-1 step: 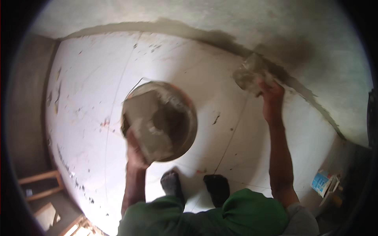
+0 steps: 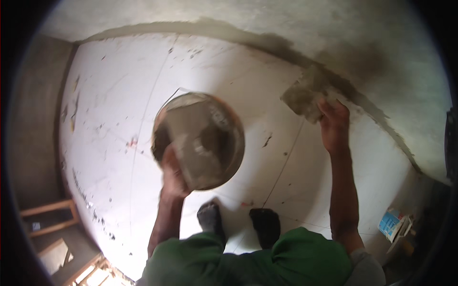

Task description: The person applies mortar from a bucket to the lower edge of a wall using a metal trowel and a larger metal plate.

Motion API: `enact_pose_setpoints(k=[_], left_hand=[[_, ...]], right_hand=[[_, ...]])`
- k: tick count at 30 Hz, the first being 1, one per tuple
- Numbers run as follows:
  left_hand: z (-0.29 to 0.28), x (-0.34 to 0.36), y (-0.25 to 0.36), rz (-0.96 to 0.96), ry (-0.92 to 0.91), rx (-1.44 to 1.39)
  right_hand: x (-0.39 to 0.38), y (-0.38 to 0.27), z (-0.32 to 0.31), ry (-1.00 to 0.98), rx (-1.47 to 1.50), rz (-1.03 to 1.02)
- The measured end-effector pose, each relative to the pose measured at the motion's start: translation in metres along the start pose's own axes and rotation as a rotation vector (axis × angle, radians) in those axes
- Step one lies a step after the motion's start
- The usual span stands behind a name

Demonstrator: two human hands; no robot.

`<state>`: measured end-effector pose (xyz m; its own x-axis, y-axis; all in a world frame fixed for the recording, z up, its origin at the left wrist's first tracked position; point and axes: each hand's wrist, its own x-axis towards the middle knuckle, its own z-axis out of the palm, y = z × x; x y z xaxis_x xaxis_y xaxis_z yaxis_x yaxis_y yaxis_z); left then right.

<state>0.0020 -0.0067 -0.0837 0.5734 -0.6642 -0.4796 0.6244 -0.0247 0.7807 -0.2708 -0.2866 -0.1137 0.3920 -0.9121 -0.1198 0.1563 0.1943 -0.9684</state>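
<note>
My left hand (image 2: 174, 175) is closed on the near-left edge of a flat rectangular board (image 2: 191, 125) coated in grey mortar. The board is tilted over a round bucket (image 2: 239, 143) standing on the floor, and hides part of its inside; a thin wire handle rises at the bucket's far left. At the right, my right hand (image 2: 335, 125) grips a flat trowel (image 2: 301, 99) smeared with mortar, slightly blurred. That trowel is at the foot of the wall, by a strip of darker wet mortar (image 2: 276, 45); I cannot tell whether it touches the strip.
White floor tiles (image 2: 107, 105) with dark specks surround the bucket. A rough grey wall (image 2: 381, 28) curves along the far and right sides. At lower right sits a blue-and-white tub (image 2: 390, 225); wooden frames (image 2: 50, 209) are at lower left. My feet stand just short of the bucket.
The board and my left hand have shifted slightly right over the bucket. My right hand and its trowel show only a small shift; the whole view has also moved a little.
</note>
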Motion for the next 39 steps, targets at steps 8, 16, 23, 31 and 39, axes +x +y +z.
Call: enact_pose_setpoints(k=[8, 16, 23, 31, 39], left_hand=[[0.069, 0.002, -0.029, -0.259, -0.494, -0.039], [0.072, 0.0, 0.003, 0.048, -0.545, -0.222], [0.093, -0.004, -0.006, 0.374, -0.441, 0.132], [0.103, -0.021, -0.021, 0.356, -0.511, 0.312], [0.074, -0.03, -0.019, 0.218, -0.588, 0.385]], right_hand=[[-0.069, 0.007, 0.049, -0.558, 0.482, 0.424], [-0.102, -0.046, 0.024, -0.234, -0.453, -0.227], [-0.156, -0.031, 0.067, -0.293, -1.011, -1.154], [-0.126, -0.046, 0.062, -0.088, -1.052, -1.202], [-0.06, -0.017, -0.027, 0.149, -1.333, -1.09]])
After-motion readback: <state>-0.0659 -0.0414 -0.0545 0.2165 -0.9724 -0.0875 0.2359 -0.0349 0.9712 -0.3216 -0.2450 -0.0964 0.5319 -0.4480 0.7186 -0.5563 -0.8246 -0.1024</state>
